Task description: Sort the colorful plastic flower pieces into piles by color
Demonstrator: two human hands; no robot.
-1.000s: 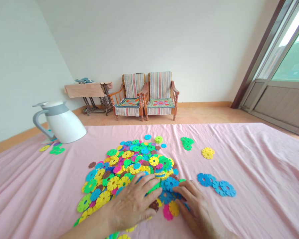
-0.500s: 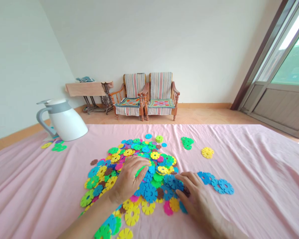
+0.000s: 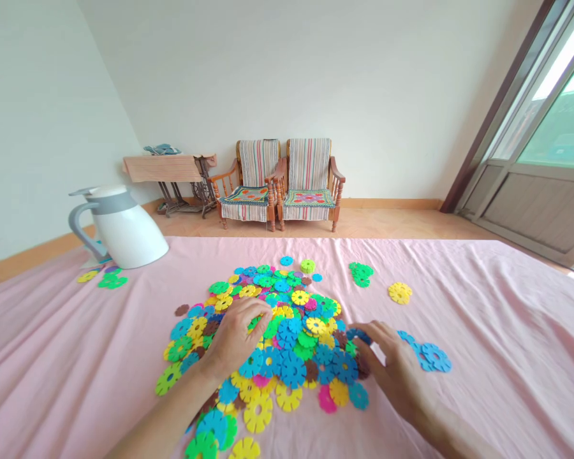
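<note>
Currently left hand (image 3: 236, 333) curled on plastic disc pile (image 3: 291, 325); right hand (image 3: 397, 366) spread, touching pile's blue discs (image 3: 345, 368).

bright, even daylight comes in through the glass sliding door (image 3: 552, 108) at right, its upper pane blown out to white. shadows are faint and soft on the pink bedsheet (image 3: 62, 357). wide-angle distortion bends the left wall (image 3: 43, 127) and door edges. mostly sharp, slight blur on the right hand (image 3: 399, 376).
</note>
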